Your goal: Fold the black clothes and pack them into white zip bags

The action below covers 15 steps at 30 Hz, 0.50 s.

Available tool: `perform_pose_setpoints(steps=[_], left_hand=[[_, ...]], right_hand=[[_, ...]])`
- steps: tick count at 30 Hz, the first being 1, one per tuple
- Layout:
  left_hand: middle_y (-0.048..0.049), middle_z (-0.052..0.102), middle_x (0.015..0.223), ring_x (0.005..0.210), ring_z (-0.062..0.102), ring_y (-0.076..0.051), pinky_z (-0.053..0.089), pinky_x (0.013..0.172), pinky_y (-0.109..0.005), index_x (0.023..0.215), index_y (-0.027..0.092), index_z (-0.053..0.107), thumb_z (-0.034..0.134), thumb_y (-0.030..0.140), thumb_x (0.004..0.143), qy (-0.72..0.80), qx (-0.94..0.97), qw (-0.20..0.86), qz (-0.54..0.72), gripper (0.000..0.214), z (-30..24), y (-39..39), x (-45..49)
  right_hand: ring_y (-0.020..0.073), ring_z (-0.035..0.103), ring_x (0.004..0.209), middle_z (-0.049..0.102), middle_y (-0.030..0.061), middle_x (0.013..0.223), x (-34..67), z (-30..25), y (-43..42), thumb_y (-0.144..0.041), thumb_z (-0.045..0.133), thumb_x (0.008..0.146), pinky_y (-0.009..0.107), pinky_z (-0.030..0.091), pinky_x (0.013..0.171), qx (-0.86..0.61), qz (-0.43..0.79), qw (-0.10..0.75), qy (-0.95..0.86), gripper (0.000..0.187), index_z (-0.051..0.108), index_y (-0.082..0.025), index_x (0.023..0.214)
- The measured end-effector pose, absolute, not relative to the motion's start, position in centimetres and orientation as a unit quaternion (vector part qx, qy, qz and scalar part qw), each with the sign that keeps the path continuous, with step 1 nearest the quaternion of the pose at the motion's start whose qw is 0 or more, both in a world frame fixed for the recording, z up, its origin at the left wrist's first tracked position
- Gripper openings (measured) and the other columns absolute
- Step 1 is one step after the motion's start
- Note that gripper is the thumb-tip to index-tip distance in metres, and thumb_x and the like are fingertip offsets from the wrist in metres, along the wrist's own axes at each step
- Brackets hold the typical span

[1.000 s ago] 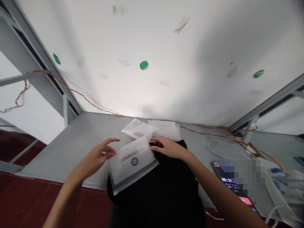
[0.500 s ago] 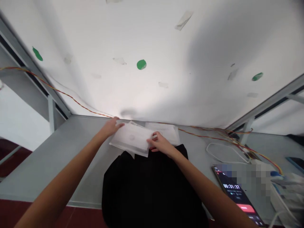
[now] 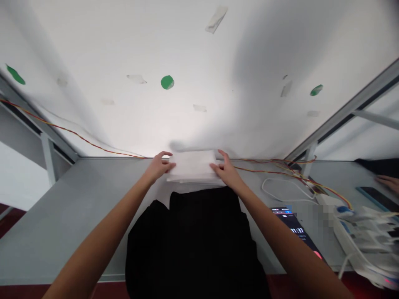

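A stack of flat white packets (image 3: 193,162), perhaps paper or thin plastic, lies at the back of the grey table against the white wall. Around its left edge closes my left hand (image 3: 159,167), thumb on top and fingers behind. My right hand (image 3: 228,171) grips the right edge the same way, its index finger raised toward the wall. The packets' edges are nearly lined up, with the lower ones sticking out a little at the front and right. Just in front of the stack spreads a large black cloth (image 3: 196,241), between my forearms.
To the right lie a phone with a lit timer (image 3: 297,230), a looped white cable (image 3: 280,192) and a white power strip (image 3: 361,245). Twisted red-yellow wires (image 3: 280,174) run along the wall's base. Another person's hand (image 3: 389,182) rests near a second phone (image 3: 378,198) at far right.
The packets, tilted and spread apart before, now sit together in one straighter stack. My right hand has moved right and up to its right edge. The view has shifted slightly right.
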<state>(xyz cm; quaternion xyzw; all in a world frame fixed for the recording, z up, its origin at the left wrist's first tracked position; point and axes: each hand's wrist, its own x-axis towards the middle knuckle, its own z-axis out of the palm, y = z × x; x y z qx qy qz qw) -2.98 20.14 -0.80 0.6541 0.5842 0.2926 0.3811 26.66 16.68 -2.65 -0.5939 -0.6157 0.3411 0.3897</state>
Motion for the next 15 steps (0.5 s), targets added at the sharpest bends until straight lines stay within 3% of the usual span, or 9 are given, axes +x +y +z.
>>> perform_pose_setpoints(steps=[5, 9, 11, 13, 15], left_hand=[[0.0011, 0.063, 0.071, 0.071, 0.064, -0.020, 0.051, 0.077, -0.033, 0.112, 0.018, 0.065, 0.074, 0.021, 0.076, 0.603, 0.692, 0.293, 0.268, 0.038, -2.5, 21.2, 1.6], [-0.0073, 0.067, 0.104, 0.097, 0.066, -0.025, 0.051, 0.091, -0.038, 0.125, 0.023, 0.062, 0.071, 0.026, 0.084, 0.600, 0.724, 0.213, 0.266, 0.042, 0.9, 17.8, 1.5], [-0.0090, 0.067, 0.114, 0.106, 0.065, -0.026, 0.051, 0.093, -0.040, 0.130, 0.025, 0.061, 0.061, 0.035, 0.095, 0.577, 0.757, 0.149, 0.269, 0.037, 2.7, 13.2, 1.2], [-0.0081, 0.071, 0.113, 0.103, 0.068, -0.025, 0.054, 0.093, -0.040, 0.128, 0.025, 0.063, 0.049, 0.040, 0.102, 0.550, 0.783, 0.127, 0.260, 0.033, 2.9, 7.2, 1.6], [-0.0084, 0.069, 0.131, 0.119, 0.066, -0.027, 0.052, 0.103, -0.043, 0.134, 0.027, 0.062, 0.046, 0.043, 0.104, 0.525, 0.815, 0.117, 0.215, 0.037, 0.9, 1.3, 2.6]], right_hand=[[0.0262, 0.064, 0.074, 0.065, 0.0038, 0.077, 29.6, -4.7, 17.0, -0.039, 0.059, 0.094, 0.038, 0.050, 0.076, -0.672, 0.200, 0.233, -0.674, 0.066, 0.042, -0.020, 0.155], [0.0300, 0.066, 0.091, 0.071, 0.0105, 0.104, 30.7, -2.8, 14.0, -0.046, 0.057, 0.096, 0.038, 0.050, 0.082, -0.660, 0.132, 0.262, -0.692, 0.062, 0.044, -0.025, 0.154], [0.0275, 0.065, 0.084, 0.070, 0.0084, 0.098, 31.8, -1.5, 10.2, -0.051, 0.051, 0.099, 0.038, 0.050, 0.078, -0.659, 0.119, 0.297, -0.680, 0.059, 0.046, -0.025, 0.152], [0.0234, 0.062, 0.070, 0.067, 0.0050, 0.087, 32.5, -0.9, 5.0, -0.056, 0.050, 0.099, 0.036, 0.050, 0.070, -0.666, 0.172, 0.328, -0.647, 0.054, 0.054, -0.025, 0.143], [0.0225, 0.062, 0.067, 0.066, 0.0049, 0.085, 32.4, -1.5, -0.1, -0.061, 0.048, 0.098, 0.036, 0.050, 0.064, -0.678, 0.249, 0.345, -0.599, 0.052, 0.059, -0.025, 0.134]])
